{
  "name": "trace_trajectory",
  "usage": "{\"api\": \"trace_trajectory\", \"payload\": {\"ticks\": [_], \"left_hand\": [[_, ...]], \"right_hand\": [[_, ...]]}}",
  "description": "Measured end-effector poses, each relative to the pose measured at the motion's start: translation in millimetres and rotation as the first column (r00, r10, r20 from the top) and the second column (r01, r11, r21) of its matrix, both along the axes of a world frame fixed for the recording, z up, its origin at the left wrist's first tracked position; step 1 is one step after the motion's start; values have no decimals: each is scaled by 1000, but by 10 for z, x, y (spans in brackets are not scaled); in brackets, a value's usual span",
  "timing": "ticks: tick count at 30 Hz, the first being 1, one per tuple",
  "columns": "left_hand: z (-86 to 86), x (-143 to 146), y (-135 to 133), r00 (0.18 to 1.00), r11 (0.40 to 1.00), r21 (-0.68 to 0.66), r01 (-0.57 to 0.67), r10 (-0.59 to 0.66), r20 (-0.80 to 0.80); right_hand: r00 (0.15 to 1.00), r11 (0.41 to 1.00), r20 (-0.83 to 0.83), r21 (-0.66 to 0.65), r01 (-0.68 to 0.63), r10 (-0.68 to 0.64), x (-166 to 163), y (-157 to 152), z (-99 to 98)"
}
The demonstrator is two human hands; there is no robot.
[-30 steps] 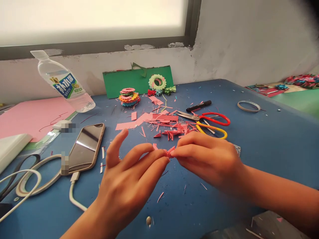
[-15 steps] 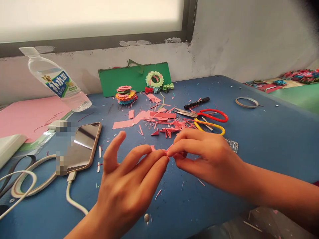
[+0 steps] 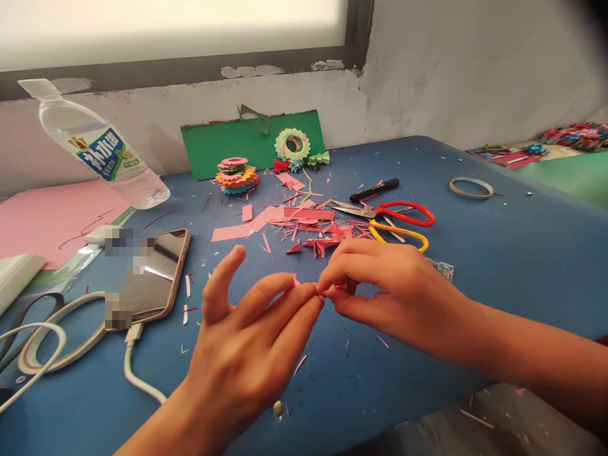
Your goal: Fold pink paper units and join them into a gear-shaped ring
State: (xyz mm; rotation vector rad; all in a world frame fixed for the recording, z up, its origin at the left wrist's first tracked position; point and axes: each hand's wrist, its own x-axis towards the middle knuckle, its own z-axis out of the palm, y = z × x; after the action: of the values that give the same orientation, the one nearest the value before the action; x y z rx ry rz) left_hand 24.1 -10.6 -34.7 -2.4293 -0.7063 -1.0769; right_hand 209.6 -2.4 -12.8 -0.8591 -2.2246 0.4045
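Note:
Between my fingertips is a small pink paper piece [image 3: 295,279], mostly hidden by the fingers. My left hand [image 3: 251,345] pinches it from the left, with the little finger raised. From the right, my right hand [image 3: 387,288] closes thumb and forefinger on its other end, so the two hands almost touch. Just beyond them lie folded pink paper pieces [image 3: 319,246] and a heap of pink paper strips [image 3: 270,218]. Scissors with one red and one yellow handle [image 3: 406,215] rest behind my right hand, beside a black marker [image 3: 375,189].
A phone [image 3: 159,272] with a white cable, a tape roll [image 3: 66,367] and a tilted plastic bottle [image 3: 107,149] are on the left. Paper ornaments [image 3: 237,177] stand before a green board [image 3: 213,149] at the wall. Another tape ring [image 3: 472,188] lies right.
My right hand's fingers have shifted slightly around the pink paper, less of which shows between the hands now. The whole view has moved a little. Both hands keep their pinch.

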Motion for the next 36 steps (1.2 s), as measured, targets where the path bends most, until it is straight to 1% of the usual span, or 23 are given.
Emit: {"api": "trace_trajectory", "payload": {"ticks": [4,10,14,18,20,23,25,27,30,31,33,36], "left_hand": [[0,-13,28,1000,1000,-12,6,-6,-18],[3,-36,60,996,997,-24,69,-70,-61],[21,-48,73,992,996,-12,93,-94,-82],[34,-64,87,995,997,-7,77,-77,-67],[39,-73,89,997,999,-9,53,-54,-53],[45,-78,78,1000,1000,-23,-6,6,4],[45,-76,64,999,999,-29,-32,33,41],[44,-74,50,998,999,-23,-36,37,51],[51,-75,39,997,999,-7,-32,32,69],[55,-75,36,997,1000,-3,-30,30,77],[64,-75,29,996,1000,0,-27,27,87],[68,-70,17,997,1000,-5,-25,26,76]], "right_hand": [[998,999,44,21,-38,37,30,17,11],[968,993,229,42,-111,98,84,47,0],[939,975,321,138,-175,123,105,46,2],[937,965,339,208,-160,83,103,34,0],[961,962,263,230,-149,86,94,39,-22],[996,961,14,262,-89,88,67,56,-73],[987,973,-151,228,-16,51,45,69,-101],[968,985,-251,170,37,7,26,83,-116],[947,992,-319,108,67,-29,12,116,-124],[943,995,-332,78,62,-33,9,129,-126],[931,999,-363,-26,31,-38,-1,150,-129],[902,975,-428,-216,-52,-47,-28,149,-129]]}}
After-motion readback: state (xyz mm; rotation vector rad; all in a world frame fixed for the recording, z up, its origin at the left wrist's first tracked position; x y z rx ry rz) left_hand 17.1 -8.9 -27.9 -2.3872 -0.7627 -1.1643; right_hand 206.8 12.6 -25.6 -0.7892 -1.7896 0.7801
